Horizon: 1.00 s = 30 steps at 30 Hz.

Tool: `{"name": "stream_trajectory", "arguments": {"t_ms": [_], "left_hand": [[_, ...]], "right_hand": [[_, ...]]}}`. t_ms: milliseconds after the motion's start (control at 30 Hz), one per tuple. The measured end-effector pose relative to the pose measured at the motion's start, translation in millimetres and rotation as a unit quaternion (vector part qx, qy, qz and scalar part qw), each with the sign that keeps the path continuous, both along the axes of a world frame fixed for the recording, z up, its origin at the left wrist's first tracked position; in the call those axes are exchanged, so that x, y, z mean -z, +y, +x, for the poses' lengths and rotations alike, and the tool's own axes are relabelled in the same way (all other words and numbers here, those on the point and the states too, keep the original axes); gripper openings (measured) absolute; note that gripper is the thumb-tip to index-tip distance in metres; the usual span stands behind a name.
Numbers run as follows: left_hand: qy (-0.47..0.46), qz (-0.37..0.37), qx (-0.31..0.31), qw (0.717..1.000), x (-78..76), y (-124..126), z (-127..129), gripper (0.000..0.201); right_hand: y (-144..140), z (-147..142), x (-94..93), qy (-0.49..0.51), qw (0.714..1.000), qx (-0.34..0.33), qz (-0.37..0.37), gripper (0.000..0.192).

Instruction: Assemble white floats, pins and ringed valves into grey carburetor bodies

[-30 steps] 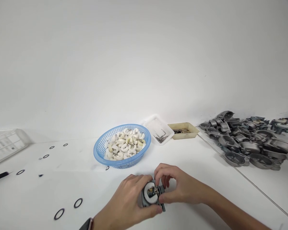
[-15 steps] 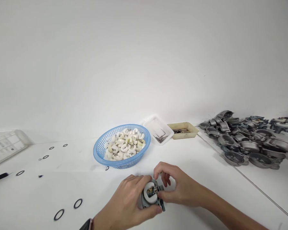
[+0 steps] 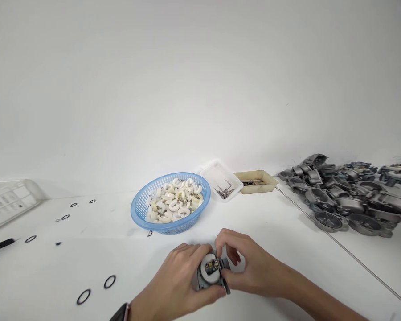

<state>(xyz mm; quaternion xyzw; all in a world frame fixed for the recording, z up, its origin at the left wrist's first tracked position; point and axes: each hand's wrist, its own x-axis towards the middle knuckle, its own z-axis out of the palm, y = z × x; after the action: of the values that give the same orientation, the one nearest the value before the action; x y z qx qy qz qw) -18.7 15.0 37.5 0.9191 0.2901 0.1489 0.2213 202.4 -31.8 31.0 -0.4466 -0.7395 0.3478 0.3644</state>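
A grey metal carburetor [image 3: 203,281] with a white C-shaped float [image 3: 214,279] and brass parts inside sits in my left hand [image 3: 181,278]. The fingers wrap its far side and the thumb lies along its near edge. My right hand [image 3: 245,263] is at its right edge, with thumb and index fingertips drawn close together by the float's hinge side. Whatever lies between those fingertips is too small or hidden to make out. Beyond the hands stands a blue basket [image 3: 138,220] full of white floats [image 3: 173,205].
A white tray [image 3: 210,171] of thin metal pins and a yellowish tray [image 3: 263,187] stand behind. Many carburetors [image 3: 350,203] are heaped at right. Several black rings [image 3: 109,281], a black strap [image 3: 0,246] and a white plastic crate [image 3: 13,205] are at left.
My right thumb and index fingertip have come closer together at the carburetor's right edge. My left hand keeps its hold. The view has shifted very slightly.
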Motion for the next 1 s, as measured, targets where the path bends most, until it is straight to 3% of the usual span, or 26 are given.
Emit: {"name": "stream_trajectory", "arguments": {"t_ms": [1000], "left_hand": [[0.003, 0.022, -0.001, 1.000, -1.4, -1.9, -0.4, 0.034]], "right_hand": [[-0.2, -1.7, 1.1, 0.005, 1.000, -0.004, -0.012, 0.028]]}}
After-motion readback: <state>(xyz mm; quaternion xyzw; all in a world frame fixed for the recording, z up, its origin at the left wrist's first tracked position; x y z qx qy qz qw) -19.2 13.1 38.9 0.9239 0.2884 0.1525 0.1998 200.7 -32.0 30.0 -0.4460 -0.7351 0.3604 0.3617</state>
